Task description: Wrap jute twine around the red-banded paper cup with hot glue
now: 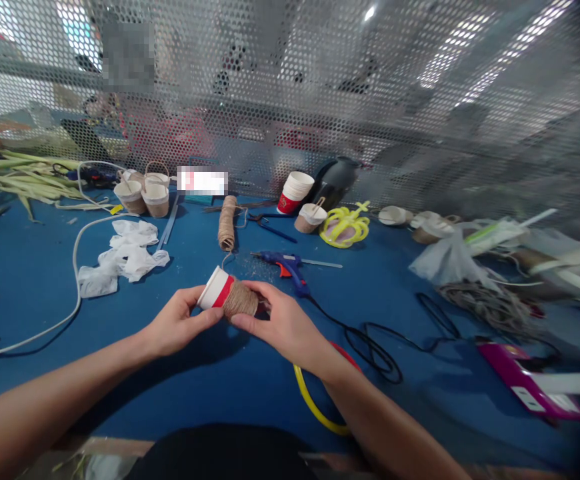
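A white and red paper cup (215, 288), tilted on its side, is held between both hands above the blue table. Twine (241, 299) is wound round its lower part. My left hand (190, 317) grips the cup near its rim. My right hand (279, 319) is closed round the twine-covered end; some of its fingers are hidden behind the cup. A strand runs from the cup up to a roll of twine (227, 223) lying beyond it. Right of the roll, a blue hot glue gun (286, 267) rests on the table.
Stacked paper cups (295, 192), pliers (276, 225) and a yellow crown-shaped piece (344, 225) stand before the perforated metal screen (290, 80). Twine-wrapped cups (156, 195) and crumpled white plastic (130, 252) are at left. A black cable (370, 353) and magenta power strip (530, 380) lie right.
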Action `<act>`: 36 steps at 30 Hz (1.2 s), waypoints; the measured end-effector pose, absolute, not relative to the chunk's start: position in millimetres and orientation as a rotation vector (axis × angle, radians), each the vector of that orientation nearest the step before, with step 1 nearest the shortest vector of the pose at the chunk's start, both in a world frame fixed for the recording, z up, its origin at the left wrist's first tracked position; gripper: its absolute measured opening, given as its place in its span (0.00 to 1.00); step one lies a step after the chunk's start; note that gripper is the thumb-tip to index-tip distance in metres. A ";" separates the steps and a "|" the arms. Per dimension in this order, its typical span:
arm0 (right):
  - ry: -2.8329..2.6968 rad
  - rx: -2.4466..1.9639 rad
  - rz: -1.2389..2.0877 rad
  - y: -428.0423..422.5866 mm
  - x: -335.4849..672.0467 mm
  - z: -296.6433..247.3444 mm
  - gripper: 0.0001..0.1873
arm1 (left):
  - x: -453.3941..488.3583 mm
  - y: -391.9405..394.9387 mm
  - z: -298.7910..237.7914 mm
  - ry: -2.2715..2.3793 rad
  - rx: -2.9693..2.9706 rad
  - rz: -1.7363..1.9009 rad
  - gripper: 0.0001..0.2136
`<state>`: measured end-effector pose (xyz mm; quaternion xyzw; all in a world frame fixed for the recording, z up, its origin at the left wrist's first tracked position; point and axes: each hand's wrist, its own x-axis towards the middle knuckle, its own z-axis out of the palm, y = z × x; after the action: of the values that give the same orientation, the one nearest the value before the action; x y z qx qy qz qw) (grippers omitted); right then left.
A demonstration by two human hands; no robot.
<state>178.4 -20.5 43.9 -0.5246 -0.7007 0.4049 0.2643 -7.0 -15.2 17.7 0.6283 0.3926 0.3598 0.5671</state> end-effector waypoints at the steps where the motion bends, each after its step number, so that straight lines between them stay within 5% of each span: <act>1: -1.893 -1.417 1.089 -20.7 178.4 43.3 0.28 | -6.8 -15.2 17.9 0.929 1.480 0.841 0.10; 21: -2.300 -1.149 0.307 -26.8 178.5 32.5 0.29 | -2.8 -12.1 24.3 0.881 1.149 0.816 0.17; 36: -1.858 -1.028 1.334 0.5 171.1 49.8 0.32 | -0.1 -21.5 21.8 0.746 1.363 0.555 0.11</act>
<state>171.1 0.5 49.8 -0.3894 -0.7040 0.5054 0.3119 -0.1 -21.5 21.8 0.6067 0.3321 0.2470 0.6787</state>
